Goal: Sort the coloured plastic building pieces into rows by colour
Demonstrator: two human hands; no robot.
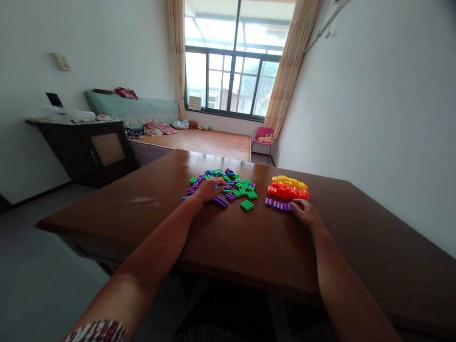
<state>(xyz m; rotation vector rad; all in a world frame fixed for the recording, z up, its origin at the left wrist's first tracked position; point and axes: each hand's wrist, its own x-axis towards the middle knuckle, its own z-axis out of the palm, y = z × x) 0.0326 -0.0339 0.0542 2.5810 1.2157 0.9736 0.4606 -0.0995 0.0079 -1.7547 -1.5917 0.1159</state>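
My left hand (pixel 211 188) rests over a mixed pile of green, purple and blue pieces, its fingers bent down among them; what they hold, if anything, is too small to tell. Green pieces (pixel 247 205) lie at the pile's right and front. On the right, my right hand (pixel 302 209) has its fingertips at the right end of a row of purple pieces (pixel 278 205). Behind that row lie orange pieces (pixel 288 191), and yellow pieces (pixel 289 181) form a line at the back.
The brown table (pixel 249 247) carries all the pieces. Beyond it stand a low bed (pixel 213 142) and a pink chair (pixel 262 135) under the window. A dark cabinet (pixel 81 152) is at the left, with a wall on the right.
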